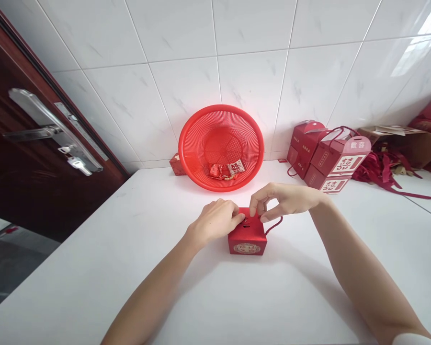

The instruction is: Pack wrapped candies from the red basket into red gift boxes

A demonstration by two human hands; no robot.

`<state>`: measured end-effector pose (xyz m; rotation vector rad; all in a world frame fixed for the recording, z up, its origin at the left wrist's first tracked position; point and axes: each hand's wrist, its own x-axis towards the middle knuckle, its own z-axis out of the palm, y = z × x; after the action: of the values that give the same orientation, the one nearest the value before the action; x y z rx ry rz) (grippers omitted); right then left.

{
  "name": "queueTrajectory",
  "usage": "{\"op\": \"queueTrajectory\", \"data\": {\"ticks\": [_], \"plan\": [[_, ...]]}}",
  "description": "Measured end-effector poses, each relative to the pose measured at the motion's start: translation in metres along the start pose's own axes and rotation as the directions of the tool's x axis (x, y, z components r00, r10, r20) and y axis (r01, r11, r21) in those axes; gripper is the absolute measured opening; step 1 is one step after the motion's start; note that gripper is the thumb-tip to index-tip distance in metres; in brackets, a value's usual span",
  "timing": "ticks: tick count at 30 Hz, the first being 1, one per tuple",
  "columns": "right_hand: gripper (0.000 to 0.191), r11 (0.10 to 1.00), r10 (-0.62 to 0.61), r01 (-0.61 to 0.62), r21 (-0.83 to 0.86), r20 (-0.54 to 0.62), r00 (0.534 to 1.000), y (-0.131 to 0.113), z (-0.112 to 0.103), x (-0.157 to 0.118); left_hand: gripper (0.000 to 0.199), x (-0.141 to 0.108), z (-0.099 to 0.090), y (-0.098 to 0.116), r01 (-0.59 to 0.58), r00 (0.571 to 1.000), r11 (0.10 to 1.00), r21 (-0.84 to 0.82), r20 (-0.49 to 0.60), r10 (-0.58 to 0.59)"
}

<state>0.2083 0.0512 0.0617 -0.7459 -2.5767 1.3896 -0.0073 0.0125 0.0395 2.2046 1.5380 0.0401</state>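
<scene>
A small red gift box point(247, 232) with a round gold-and-white emblem on its front stands on the white tabletop. Small dark slots show in its top, and a dark red cord point(274, 225) loops out at its right side. My left hand point(218, 218) grips the box's left side, thumb on the top and the other fingers curled behind, partly hidden. Over the right part of the top arches my right hand point(285, 200), its bent thumb and fingers apart and their tips at the lid. I see nothing held between them.
Behind the box, a red plastic basket point(221, 112) leans toward the wall with several small wrapped packets inside. Another red box point(177, 165) sits partly behind it. Stacked gift boxes point(339, 160), red ribbons point(379, 172) and a cardboard box point(413, 143) lie right. A door point(25, 158) stands left.
</scene>
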Motion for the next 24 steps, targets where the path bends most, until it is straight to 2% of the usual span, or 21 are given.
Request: {"op": "queueTrajectory", "data": {"ticks": [6, 20, 24], "plan": [[0.019, 1.0, -0.018, 0.018, 0.0, -0.011, 1.0, 0.0022, 0.0015, 0.0011, 0.039, 0.0014, 0.0021, -0.0008, 0.007, 1.0, 0.998, -0.061, -0.024, -0.008], [0.021, 1.0, -0.025, 0.024, -0.014, -0.052, 0.998, 0.0005, 0.001, -0.0005, 0.04, 0.0047, 0.0073, -0.002, -0.002, 0.998, 0.999, -0.044, -0.066, -0.001], [0.021, 0.999, 0.017, -0.013, 0.044, -0.093, 0.996, -0.0007, 0.0, -0.0033, 0.043, 0.0035, 0.0051, -0.0045, -0.026, 0.998, 0.99, -0.136, -0.056, 0.019]]}}
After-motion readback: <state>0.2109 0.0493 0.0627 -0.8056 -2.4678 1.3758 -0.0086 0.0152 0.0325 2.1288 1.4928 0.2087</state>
